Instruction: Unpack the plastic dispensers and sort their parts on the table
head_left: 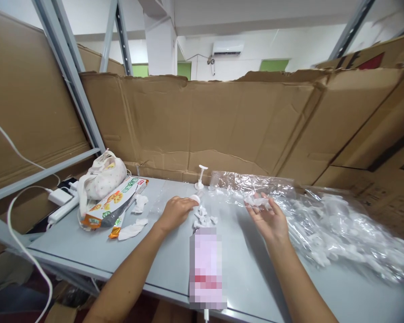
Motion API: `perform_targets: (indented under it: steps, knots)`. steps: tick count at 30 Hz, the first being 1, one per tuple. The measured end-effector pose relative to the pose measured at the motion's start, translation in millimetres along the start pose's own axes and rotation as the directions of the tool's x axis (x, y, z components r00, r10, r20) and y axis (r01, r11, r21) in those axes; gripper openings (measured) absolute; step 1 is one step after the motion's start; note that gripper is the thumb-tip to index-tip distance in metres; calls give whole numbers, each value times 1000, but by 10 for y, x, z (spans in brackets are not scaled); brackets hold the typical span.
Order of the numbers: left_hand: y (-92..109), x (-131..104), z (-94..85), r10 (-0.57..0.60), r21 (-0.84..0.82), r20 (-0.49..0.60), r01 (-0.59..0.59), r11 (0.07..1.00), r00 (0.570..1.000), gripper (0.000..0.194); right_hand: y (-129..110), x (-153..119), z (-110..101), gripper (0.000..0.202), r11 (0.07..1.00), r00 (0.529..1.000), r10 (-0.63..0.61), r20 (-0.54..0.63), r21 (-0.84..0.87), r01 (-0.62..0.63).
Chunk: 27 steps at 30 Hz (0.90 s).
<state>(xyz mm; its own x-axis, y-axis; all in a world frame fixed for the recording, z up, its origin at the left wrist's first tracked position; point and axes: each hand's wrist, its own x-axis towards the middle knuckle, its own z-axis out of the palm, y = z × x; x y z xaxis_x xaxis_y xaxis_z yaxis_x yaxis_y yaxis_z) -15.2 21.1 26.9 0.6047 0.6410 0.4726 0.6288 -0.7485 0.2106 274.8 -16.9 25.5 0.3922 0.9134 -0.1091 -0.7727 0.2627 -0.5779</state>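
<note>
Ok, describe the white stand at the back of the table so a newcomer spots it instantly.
Find the grey table before the cardboard wall. At its far edge, just left of the clear plastic bag, is the white stand. Unlike the loose white pieces nearer the camera, it stands upright, its thin stem topped by a crosspiece.

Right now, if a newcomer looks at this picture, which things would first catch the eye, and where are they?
Probably the shiny clear plastic with white parts in it, spread over the right side of the table. Next, the pixelated pink-lilac object at the near edge in the middle, and beyond it the left grip touching a round white piece. At left, a colourful box lies beside a white bag.
</note>
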Motion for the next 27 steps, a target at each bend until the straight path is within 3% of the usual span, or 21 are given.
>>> perform_targets:
  steps: [8, 15, 19, 21, 22, 24, 26, 27]
  knots:
    - [22, -27, 36, -63, 12, 105, 62, 998, 992, 51, 17, -5, 8, 17, 999, 999, 32, -12, -44, -32]
    - [10, -55, 104, -59, -243, 109, 84, 966, 992, 45, 48, -34, 26, 17, 982, 995, -26, 91, -184, 42]
    - [121, -22, 92, -162, -504, 51, 165, 848, 985, 34, 65, -57, 42, 26, 964, 990, -54, 128, -254, 86]
    - [192, -1, 127, -256, -678, 59, 227, 699, 965, 33, 66, -72, 50, 28, 958, 989, -55, 136, -273, 91]
    - [224, 9, 153, -300, -773, 99, 263, 578, 949, 34, 65, -79, 55, 28, 955, 989, -55, 139, -282, 93]
    - [272, 26, 209, -332, -915, 238, 326, 239, 913, 38, 63, -94, 65, 30, 950, 988, -53, 146, -299, 95]
    - [296, 38, 253, -303, -926, 377, 364, -101, 875, 43, 64, -111, 79, 33, 946, 986, -51, 160, -309, 99]
    - [300, 43, 267, -290, -899, 430, 377, -223, 855, 45, 65, -122, 88, 34, 945, 984, -48, 170, -310, 100]
